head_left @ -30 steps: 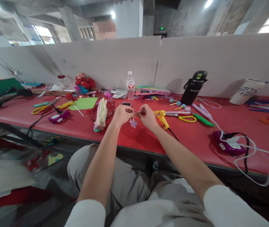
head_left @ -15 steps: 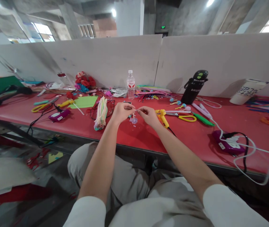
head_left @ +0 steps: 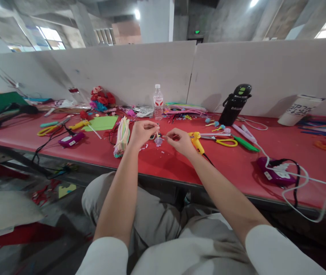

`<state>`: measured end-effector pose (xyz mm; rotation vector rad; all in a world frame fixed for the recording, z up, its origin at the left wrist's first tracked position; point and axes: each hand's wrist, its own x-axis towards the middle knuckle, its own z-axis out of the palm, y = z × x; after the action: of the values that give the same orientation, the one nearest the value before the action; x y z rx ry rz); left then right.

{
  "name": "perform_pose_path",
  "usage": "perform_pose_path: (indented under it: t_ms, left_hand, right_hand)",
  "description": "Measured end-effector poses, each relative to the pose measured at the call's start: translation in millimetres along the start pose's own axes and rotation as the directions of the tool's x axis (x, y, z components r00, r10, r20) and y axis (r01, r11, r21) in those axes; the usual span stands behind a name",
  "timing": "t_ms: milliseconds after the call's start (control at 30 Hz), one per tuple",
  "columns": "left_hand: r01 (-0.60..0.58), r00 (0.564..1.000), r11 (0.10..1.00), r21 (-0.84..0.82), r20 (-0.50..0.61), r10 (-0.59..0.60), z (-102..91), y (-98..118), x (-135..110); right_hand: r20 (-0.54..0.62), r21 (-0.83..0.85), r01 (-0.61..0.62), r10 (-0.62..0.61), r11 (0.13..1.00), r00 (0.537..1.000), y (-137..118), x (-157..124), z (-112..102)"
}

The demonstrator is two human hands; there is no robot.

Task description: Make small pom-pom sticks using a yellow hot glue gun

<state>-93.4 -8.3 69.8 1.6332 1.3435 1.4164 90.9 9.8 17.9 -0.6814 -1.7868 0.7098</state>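
My left hand (head_left: pixel 143 132) is closed in a pinch over the table. From its fingertips a small pale purple flower (head_left: pixel 158 142) hangs head down on a short light stem. My right hand (head_left: pixel 179 140) is just to the right, apart from the left, its thumb and fingers curled together; whatever they may hold is too small to make out. Beside my left wrist lies a bundle of pale fuzzy pipe cleaners (head_left: pixel 122 137). A yellow glue gun (head_left: pixel 197 143) rests right of my right hand, next to yellow-handled scissors (head_left: pixel 226 143).
A water bottle (head_left: pixel 158 103) and a black flask (head_left: pixel 235 105) stand along the partition (head_left: pixel 108 72). Purple power strips (head_left: pixel 71 140) with cables lie left and right. Green paper (head_left: pixel 101 123), a green-handled tool (head_left: pixel 246 144) and a white cup (head_left: pixel 299 110) are also on the red table.
My hands have come apart. The left has moved left and slightly up, and the purple flower has shifted with it; the right has stayed nearly in place.
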Motion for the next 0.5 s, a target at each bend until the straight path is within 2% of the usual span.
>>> perform_pose_path:
  t_ms: [233,500]
  left_hand:
    - [-0.009,1.000,0.999,-0.047,0.016,0.010,-1.0,-2.6,1.6]
    - [0.017,1.000,0.998,-0.055,0.015,-0.016,-0.1,-1.4,0.8]
  right_hand:
    - [0.036,-0.077,0.098,-0.096,0.992,0.995,-2.8,-2.7,2.2]
    - [0.061,-0.095,0.128,-0.123,0.987,0.991,1.2,-2.9,5.4]
